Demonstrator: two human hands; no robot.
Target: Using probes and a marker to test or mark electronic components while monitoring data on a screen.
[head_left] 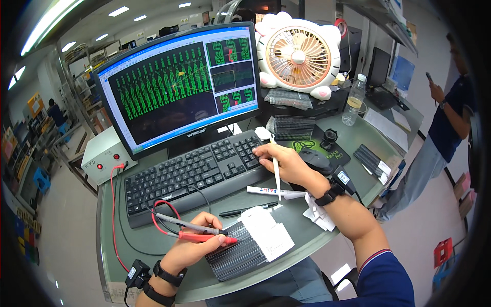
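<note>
My left hand (197, 245) grips two test probes together, a red probe (204, 237) and a grey one with a black end (186, 223). Their tips point down at a dark ribbed panel (232, 258) near the table's front edge, partly under white paper slips (268, 235). Over at the keyboard (197, 179), fingers of my right hand (286, 162) rest at the number pad. A slim white stick (276, 176) is held in that hand, pointing toward me; its exact kind is unclear. Behind the keyboard, the monitor (163, 87) displays rows of green patterns on black.
A white marker (271, 191) and a black pen (248, 209) lie before the keyboard. The mouse (314, 159) is right of my right hand. Farther back are a cat-shaped fan (296, 59), a bottle (353, 102) and a white box (105, 156) wired to the probes. A person stands at right.
</note>
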